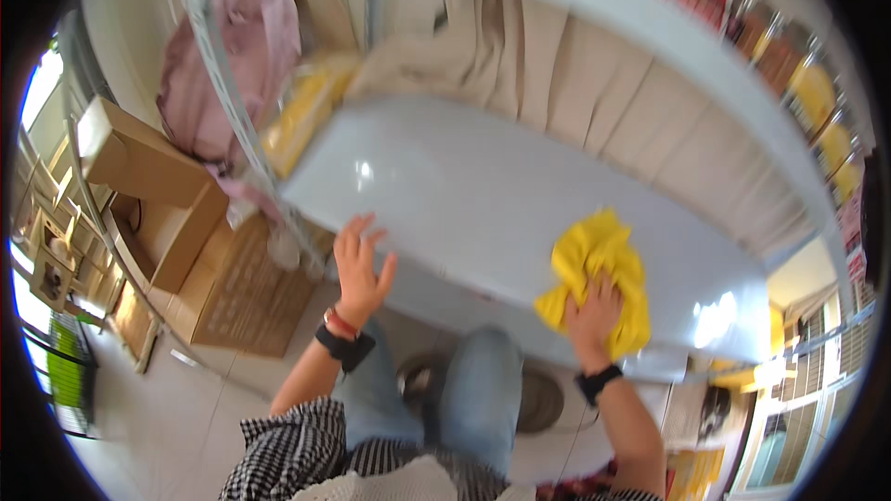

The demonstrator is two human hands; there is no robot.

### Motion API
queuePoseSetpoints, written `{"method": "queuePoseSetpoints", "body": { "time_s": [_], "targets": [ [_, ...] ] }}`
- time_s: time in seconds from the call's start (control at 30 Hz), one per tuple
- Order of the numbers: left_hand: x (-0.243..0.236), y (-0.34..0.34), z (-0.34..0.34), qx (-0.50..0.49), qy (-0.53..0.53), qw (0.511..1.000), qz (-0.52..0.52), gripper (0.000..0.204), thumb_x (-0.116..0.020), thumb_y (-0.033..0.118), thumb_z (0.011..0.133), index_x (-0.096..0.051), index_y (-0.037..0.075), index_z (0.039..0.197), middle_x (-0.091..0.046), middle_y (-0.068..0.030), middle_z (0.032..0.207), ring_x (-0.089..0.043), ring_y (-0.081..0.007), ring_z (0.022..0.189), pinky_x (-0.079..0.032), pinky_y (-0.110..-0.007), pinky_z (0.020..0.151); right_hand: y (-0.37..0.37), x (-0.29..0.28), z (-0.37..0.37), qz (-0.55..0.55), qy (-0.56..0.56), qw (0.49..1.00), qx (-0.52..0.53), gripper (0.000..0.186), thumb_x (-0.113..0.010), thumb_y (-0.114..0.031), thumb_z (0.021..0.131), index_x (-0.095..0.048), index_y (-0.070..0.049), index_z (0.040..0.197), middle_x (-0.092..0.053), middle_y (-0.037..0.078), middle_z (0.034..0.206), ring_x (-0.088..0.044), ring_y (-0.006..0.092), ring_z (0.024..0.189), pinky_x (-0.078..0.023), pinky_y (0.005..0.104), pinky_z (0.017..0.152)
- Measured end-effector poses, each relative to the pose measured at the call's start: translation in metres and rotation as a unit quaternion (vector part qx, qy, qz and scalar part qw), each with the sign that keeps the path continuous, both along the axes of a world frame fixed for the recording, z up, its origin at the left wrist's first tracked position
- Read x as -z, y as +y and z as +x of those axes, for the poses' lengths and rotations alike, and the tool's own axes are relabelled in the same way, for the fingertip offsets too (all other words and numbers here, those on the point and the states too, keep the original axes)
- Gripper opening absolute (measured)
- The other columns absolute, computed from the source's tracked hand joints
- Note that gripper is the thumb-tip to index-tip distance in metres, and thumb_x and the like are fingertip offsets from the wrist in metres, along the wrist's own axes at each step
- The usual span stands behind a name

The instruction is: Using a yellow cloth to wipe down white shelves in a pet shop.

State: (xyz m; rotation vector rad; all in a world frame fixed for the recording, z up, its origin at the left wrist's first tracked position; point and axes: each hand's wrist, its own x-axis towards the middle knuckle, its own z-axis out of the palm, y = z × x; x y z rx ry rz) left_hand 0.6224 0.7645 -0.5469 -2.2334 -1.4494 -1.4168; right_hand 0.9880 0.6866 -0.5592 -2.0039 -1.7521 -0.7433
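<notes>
My right hand (pixel 594 314) presses a crumpled yellow cloth (pixel 599 269) onto the pale blue-grey shelf board (pixel 483 195), near its front edge at the right. My left hand (pixel 360 267) is raised with fingers spread at the shelf's front left edge, holding nothing; whether it touches the board I cannot tell. Both wrists wear black bands, and the left also has a red one. My knees in blue jeans (pixel 473 399) show below the shelf.
Beige folded cardboard (pixel 520 56) lines the back of the shelf. A pink bag (pixel 227 65) hangs at the left upright. Open cardboard boxes (pixel 167 213) stand on the tiled floor at left. Packaged goods (pixel 789 56) fill shelves at upper right.
</notes>
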Motion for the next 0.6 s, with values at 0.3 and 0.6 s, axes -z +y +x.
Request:
{"method": "queuePoseSetpoints", "body": {
  "time_s": [0.3,0.6],
  "targets": [
    [0.036,0.009,-0.003,0.012,0.028,0.999,0.036,0.040,-0.056,0.033,0.075,-0.055,0.009,0.107,-0.048,-0.0095,0.122,-0.041,-0.0294,0.114,-0.023,-0.048,0.100,-0.031,-0.028,-0.021,0.014,0.026,0.999,-0.014,0.040,-0.059,-0.030,0.068,-0.060,-0.010,0.103,-0.049,0.012,0.116,-0.047,0.0381,0.098,-0.031,0.0492,0.092],
    [0.058,0.030,0.001,0.003,0.021,0.996,0.088,0.042,-0.055,0.038,0.074,-0.055,0.011,0.106,-0.050,-0.0066,0.117,-0.044,-0.0257,0.109,-0.024,-0.046,0.099,-0.022,-0.029,-0.021,0.029,0.022,0.999,-0.021,0.038,-0.060,-0.027,0.067,-0.060,-0.010,0.101,-0.049,0.011,0.114,-0.048,0.0372,0.098,-0.032,0.0486,0.090]
  ]
}}
